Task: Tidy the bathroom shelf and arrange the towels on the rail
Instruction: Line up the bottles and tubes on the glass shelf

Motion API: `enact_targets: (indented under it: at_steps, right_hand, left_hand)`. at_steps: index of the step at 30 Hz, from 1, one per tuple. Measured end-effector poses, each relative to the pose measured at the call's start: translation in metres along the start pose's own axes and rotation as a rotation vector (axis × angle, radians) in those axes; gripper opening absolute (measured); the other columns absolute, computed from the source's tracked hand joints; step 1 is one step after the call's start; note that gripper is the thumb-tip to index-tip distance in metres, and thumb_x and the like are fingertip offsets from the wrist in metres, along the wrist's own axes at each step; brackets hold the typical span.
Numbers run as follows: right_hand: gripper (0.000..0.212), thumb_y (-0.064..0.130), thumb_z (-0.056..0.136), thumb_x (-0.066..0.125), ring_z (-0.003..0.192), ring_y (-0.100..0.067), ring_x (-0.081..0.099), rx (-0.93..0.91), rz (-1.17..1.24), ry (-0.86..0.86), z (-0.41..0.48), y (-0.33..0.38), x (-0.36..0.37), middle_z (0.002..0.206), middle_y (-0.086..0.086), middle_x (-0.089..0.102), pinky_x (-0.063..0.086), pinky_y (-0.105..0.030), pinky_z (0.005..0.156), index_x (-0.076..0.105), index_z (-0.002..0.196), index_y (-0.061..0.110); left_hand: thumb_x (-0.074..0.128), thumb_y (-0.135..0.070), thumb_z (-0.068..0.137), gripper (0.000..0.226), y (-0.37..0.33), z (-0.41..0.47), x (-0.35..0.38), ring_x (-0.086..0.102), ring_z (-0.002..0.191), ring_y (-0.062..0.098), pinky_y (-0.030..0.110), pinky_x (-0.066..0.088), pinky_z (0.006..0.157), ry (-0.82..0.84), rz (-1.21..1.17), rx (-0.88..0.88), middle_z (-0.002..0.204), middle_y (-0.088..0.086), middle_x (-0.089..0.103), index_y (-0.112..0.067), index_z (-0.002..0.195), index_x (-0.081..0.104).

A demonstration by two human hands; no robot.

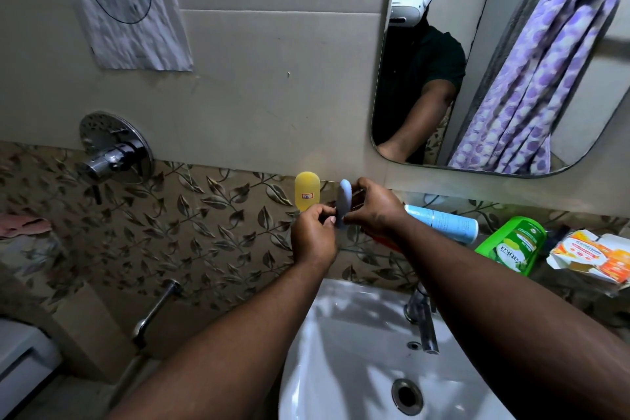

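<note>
Both hands hold a pale blue bottle upright at the glass shelf's left edge: left hand grip low, right hand grip mid-body. A yellow bottle stands just beside. The purple towel shows in the mirror. The basin lies below.

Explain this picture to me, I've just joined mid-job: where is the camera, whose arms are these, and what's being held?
The one camera sits on the person's head, looking down over a white sink. Those are the person's own bare arms. The left hand and right hand share a grip on a small grey-blue bottle, upright beside a yellow bottle. On the glass shelf to the right lie a blue tube, a green bottle and an opened orange box. The mirror reflects a purple towel.
</note>
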State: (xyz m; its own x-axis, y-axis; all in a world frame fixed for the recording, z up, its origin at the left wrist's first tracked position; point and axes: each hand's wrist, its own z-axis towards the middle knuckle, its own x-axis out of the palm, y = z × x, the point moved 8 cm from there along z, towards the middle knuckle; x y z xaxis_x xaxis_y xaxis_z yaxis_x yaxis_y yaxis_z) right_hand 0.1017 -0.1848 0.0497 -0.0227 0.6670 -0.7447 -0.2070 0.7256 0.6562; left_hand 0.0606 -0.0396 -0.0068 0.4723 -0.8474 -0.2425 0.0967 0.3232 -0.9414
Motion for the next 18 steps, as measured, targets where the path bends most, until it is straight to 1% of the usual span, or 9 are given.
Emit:
enact_targets:
  at_steps: [3,4,6,8,9,11,12,16,18]
  right_hand:
    - [0.032,0.023,0.073,0.084,0.082,-0.019,0.065,-0.024,-0.073,-0.015,0.0,0.002,-0.002,0.089,0.002,0.07,0.041,-0.025,0.056,0.059,0.093,0.025]
    - [0.027,0.022,0.077,0.081,0.082,-0.021,0.064,-0.026,-0.092,-0.025,0.001,0.002,-0.002,0.089,0.001,0.069,0.04,-0.027,0.057,0.059,0.091,0.024]
    - [0.021,0.017,0.08,0.078,0.087,-0.024,0.065,-0.022,-0.108,-0.029,0.002,0.003,-0.001,0.093,-0.002,0.071,0.046,-0.031,0.065,0.063,0.095,0.02]
    - [0.021,0.013,0.08,0.076,0.09,-0.026,0.066,-0.026,-0.121,-0.017,0.004,0.004,-0.001,0.096,-0.005,0.073,0.048,-0.033,0.072,0.066,0.099,0.016]
    - [0.02,0.012,0.08,0.075,0.09,-0.026,0.066,-0.032,-0.131,-0.007,0.005,0.005,-0.001,0.095,-0.006,0.073,0.047,-0.033,0.071,0.065,0.097,0.016]
    - [0.019,0.009,0.08,0.075,0.088,-0.026,0.065,-0.049,-0.151,0.015,0.007,0.007,0.001,0.093,-0.007,0.073,0.042,-0.03,0.067,0.063,0.092,0.019]
    - [0.019,0.009,0.081,0.075,0.089,-0.025,0.065,-0.054,-0.155,0.022,0.008,0.007,0.002,0.095,-0.007,0.074,0.042,-0.029,0.068,0.064,0.093,0.019]
    - [0.026,0.007,0.084,0.075,0.099,-0.027,0.068,-0.055,-0.132,0.027,0.009,0.008,0.002,0.106,-0.009,0.076,0.051,-0.033,0.08,0.068,0.107,0.014]
    - [0.026,0.007,0.084,0.075,0.098,-0.025,0.068,-0.048,-0.12,0.023,0.009,0.008,0.002,0.106,-0.007,0.076,0.051,-0.032,0.079,0.068,0.108,0.015]
  left_hand:
    - [0.059,0.0,0.092,0.036,0.004,0.0,0.002,0.072,0.083,0.018,0.04,0.061,0.081,0.023,0.004,-0.04,0.082,-0.008,0.073,-0.031,0.075,0.066]
    - [0.057,0.001,0.092,0.038,0.006,0.0,0.002,0.072,0.083,0.018,0.042,0.062,0.082,0.027,0.004,-0.056,0.084,-0.006,0.074,-0.032,0.075,0.066]
    - [0.054,0.004,0.091,0.037,0.008,0.0,0.002,0.073,0.085,0.02,0.044,0.062,0.084,0.027,-0.007,-0.076,0.086,-0.003,0.075,-0.026,0.08,0.072]
    - [0.053,0.007,0.091,0.033,0.011,0.0,0.002,0.073,0.088,0.022,0.045,0.062,0.086,0.023,-0.025,-0.09,0.088,0.0,0.076,-0.017,0.086,0.076]
    - [0.054,0.007,0.091,0.031,0.011,0.0,0.002,0.072,0.089,0.022,0.045,0.061,0.087,0.022,-0.023,-0.094,0.089,0.001,0.076,-0.015,0.088,0.076]
    - [0.054,0.007,0.091,0.031,0.01,-0.001,0.001,0.071,0.09,0.02,0.044,0.061,0.088,0.026,-0.005,-0.084,0.09,-0.001,0.075,-0.015,0.088,0.076]
    - [0.055,0.007,0.091,0.03,0.01,-0.002,0.0,0.071,0.091,0.019,0.044,0.061,0.088,0.027,0.004,-0.077,0.09,-0.002,0.075,-0.015,0.087,0.075]
    - [0.056,0.006,0.09,0.03,0.007,-0.002,-0.002,0.07,0.091,0.019,0.043,0.06,0.088,0.041,0.022,-0.052,0.091,-0.001,0.075,-0.016,0.088,0.076]
    - [0.056,0.005,0.091,0.029,0.006,-0.002,-0.002,0.07,0.092,0.018,0.042,0.06,0.089,0.052,0.032,-0.055,0.093,-0.001,0.075,-0.016,0.09,0.076]
